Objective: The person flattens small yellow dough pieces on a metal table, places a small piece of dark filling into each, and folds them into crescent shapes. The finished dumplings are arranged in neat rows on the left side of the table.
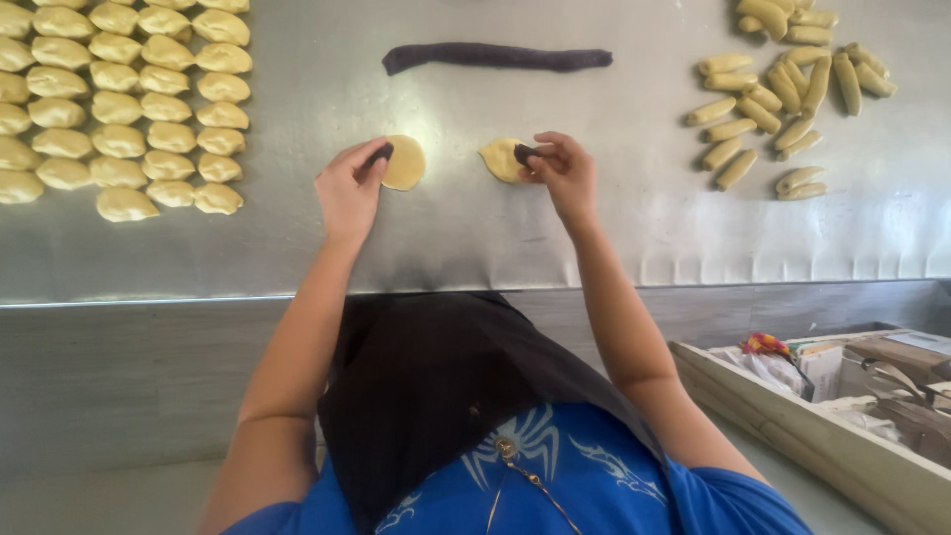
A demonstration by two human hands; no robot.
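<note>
Both hands are pinching dark filling lumps: left hand over the flat dough round on the counter, right hand at the half-folded round. Off-centre filling could smear the edges, so seams may split.

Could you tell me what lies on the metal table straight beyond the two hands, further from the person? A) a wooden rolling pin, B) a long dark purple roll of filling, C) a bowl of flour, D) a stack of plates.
B: a long dark purple roll of filling lies across the metal table, beyond the left hand and right hand, each pressing a dark piece onto a dough round.
</note>
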